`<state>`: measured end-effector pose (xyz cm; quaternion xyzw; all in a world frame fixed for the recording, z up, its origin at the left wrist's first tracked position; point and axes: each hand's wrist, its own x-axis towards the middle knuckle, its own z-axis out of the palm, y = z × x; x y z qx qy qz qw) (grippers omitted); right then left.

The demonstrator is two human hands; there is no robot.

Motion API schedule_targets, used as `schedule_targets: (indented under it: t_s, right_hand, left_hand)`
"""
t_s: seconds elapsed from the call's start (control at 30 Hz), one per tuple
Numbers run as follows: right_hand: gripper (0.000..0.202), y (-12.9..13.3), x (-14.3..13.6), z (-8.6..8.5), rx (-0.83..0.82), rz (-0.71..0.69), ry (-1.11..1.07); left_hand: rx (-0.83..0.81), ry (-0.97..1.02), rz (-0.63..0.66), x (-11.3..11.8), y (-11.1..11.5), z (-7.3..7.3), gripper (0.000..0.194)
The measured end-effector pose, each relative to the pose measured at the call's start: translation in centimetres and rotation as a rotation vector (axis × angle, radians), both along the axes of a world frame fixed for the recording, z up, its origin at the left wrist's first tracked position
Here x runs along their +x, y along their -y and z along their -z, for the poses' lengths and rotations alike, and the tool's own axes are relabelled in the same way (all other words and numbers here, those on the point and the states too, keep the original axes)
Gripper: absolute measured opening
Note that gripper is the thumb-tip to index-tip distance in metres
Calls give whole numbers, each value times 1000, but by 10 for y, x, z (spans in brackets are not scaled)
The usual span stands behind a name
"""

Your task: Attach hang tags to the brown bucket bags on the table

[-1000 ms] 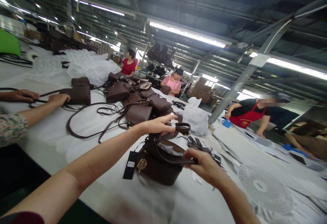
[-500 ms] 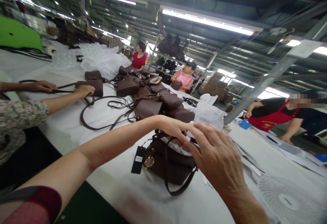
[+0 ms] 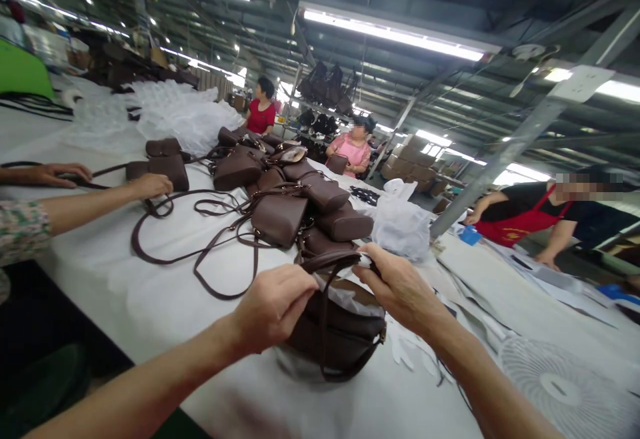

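Underneath, one white table [image 3: 150, 292], running off to the far left. On it, at least eight brown bags in a pile [image 3: 295, 202], long straps trailing toward the near edge; exact count hard to tell where they overlap. One white fan [image 3: 567, 385] lying flat at lower right. One white plastic sack [image 3: 400, 225] just beyond the pile. Three other people across the room, plus a co-worker's two hands [image 3: 150, 185] at left, on a strap beside a flat bag.

Nearest, one brown bag [image 3: 340, 335] upright at the near edge, white paper stuffing showing at its mouth. Left hand [image 3: 273, 305] at the bag's left rim, fingers curled together, pinching strap and paper. Right hand [image 3: 400, 285] at the right rim, fingertips closed on the top strap [image 3: 330, 262], arched between both hands.
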<state>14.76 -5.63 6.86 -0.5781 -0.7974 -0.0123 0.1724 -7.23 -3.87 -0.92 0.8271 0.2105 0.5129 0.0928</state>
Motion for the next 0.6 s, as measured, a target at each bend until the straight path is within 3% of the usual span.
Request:
schedule_targets:
  t_s: [0.07,0.17,0.3,0.37,0.47,0.6]
  right_hand:
    - [10,3,-2,-7,-59,-64,-147]
    - [13,8,-7,-11,-131,-121,-267]
    - [13,9,-10,-10,-187,-207,-255]
    - [12,7,-7,-7,-206,-208,-280]
    - [10,4,0,1,-240,-135,-356]
    - [12,2,7,12,-360,-98,-485]
  left_hand:
    - [76,-103,-12,5,6,20,24]
    - [225,-280,-41,23,5,31,33]
    - [238,-528,-146,45,1,31,47]
    - [226,-610,-180,54,-2,33,41]
    - [233,-653,-127,62,-3,34,16]
    - [221,-637,6,63,7,25,24]
